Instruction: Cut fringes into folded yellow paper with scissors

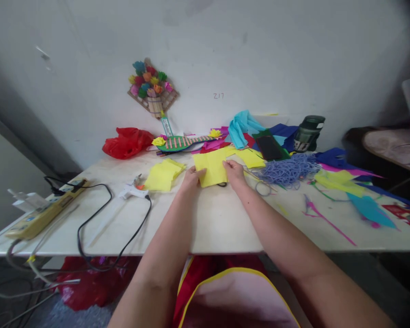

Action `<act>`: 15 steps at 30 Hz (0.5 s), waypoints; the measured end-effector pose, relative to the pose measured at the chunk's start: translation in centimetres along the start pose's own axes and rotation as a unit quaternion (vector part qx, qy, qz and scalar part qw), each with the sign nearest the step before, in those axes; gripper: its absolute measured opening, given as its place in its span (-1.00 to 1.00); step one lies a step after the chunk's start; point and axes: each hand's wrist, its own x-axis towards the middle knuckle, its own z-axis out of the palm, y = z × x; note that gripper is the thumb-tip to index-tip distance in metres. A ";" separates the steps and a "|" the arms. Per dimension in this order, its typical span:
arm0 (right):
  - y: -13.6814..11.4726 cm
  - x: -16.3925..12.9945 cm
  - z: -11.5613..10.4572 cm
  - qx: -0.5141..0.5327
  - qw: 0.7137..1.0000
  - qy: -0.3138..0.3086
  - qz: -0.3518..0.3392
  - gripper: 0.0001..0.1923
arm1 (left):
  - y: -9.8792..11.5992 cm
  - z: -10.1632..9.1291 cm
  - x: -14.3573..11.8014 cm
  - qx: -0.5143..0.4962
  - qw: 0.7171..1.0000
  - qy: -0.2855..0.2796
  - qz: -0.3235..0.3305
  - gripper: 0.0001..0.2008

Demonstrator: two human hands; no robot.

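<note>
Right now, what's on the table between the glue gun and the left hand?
In the head view, a stack of yellow paper squares lies between the glue gun and the left hand.

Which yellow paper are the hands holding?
The flat yellow sheet in the middle: the left hand and right hand grip its two sides. The yellow stack to its left lies untouched.

"217" handwritten small on the white wall (pixel 218 96)
</note>
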 end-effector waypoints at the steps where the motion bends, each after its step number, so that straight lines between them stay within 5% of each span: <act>1: 0.1 0.0 0.1 0.007 1.000 -0.001 0.003 -0.75 | 0.0 0.0 0.0 -0.001 1.000 -0.002 0.008 -0.63; 8: -0.3 -0.2 0.0 0.021 1.000 0.008 -0.017 -0.52 | -0.2 0.2 -0.1 0.003 0.999 -0.004 0.034 -0.60; 15: -0.2 -0.2 0.1 0.026 0.999 0.010 -0.020 -0.65 | -0.2 0.3 -0.1 -0.001 0.998 -0.014 0.055 -0.64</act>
